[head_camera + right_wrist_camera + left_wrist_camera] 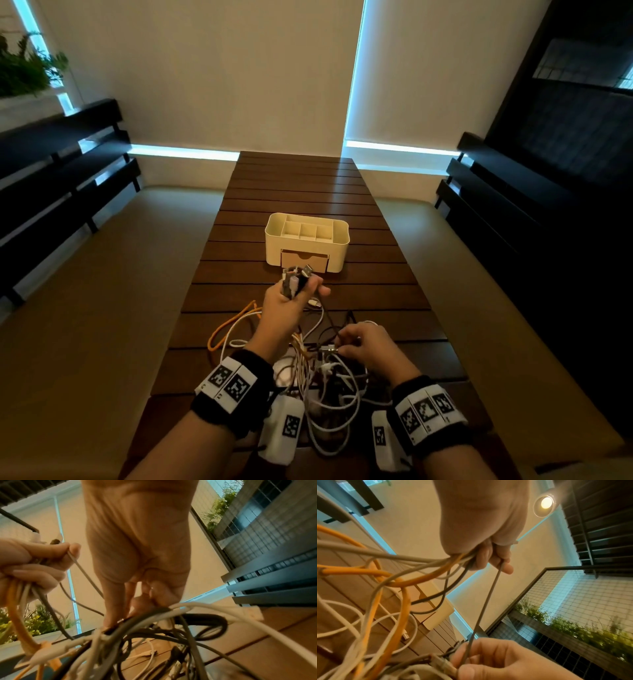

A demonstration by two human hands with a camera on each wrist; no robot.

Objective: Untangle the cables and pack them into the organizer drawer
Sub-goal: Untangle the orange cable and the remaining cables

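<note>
A tangle of white, black and orange cables (322,373) lies on the near part of the slatted wooden table (301,185). My left hand (291,298) is raised and grips a bunch of cable ends, their plugs (298,275) sticking up out of the fist. In the left wrist view those cables (426,563) run out of the curled left fingers (489,559). My right hand (363,342) is lower, over the tangle, and pinches a metal plug (329,349) with a thin grey cable (481,608). The cream organizer (306,228) stands behind, its tan drawer (305,261) pushed in.
An orange cable loop (226,329) spreads to the left of the heap. Padded benches (85,291) with dark slatted backs (51,164) run along both sides of the table. A planter with green plants (27,72) sits at the far left.
</note>
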